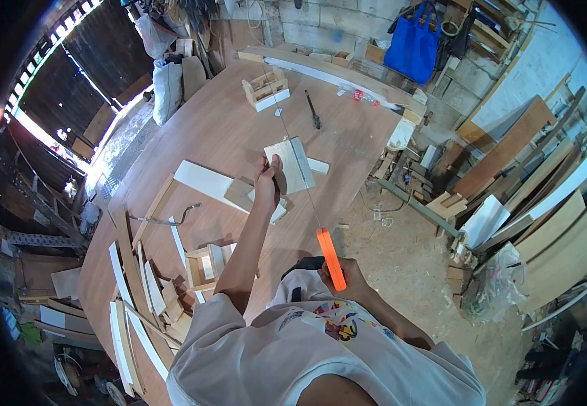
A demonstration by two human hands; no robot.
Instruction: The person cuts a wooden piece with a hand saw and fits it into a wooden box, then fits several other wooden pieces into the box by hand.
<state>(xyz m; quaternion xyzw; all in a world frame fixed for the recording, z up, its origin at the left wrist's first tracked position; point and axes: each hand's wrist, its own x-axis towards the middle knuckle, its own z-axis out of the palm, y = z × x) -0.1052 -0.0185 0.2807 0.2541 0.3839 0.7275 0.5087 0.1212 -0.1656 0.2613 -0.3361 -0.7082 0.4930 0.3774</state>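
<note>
From my remote post I see a brown surface (pixel 222 118), twelve o'clock at its far edge. On it I make out a small wooden frame (pixel 270 101) just past twelve, a dark slim tool (pixel 312 108) between one and two, a white board (pixel 202 180) near centre, a bent metal rod (pixel 186 215) toward eight, an open wooden box (pixel 195 272) near seven, and wood strips (pixel 123 274) beyond.

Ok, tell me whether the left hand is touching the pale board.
Touching. The head view shows it: the left hand grips the pale board at its near left edge, with the thumb pressed over the face.
</note>
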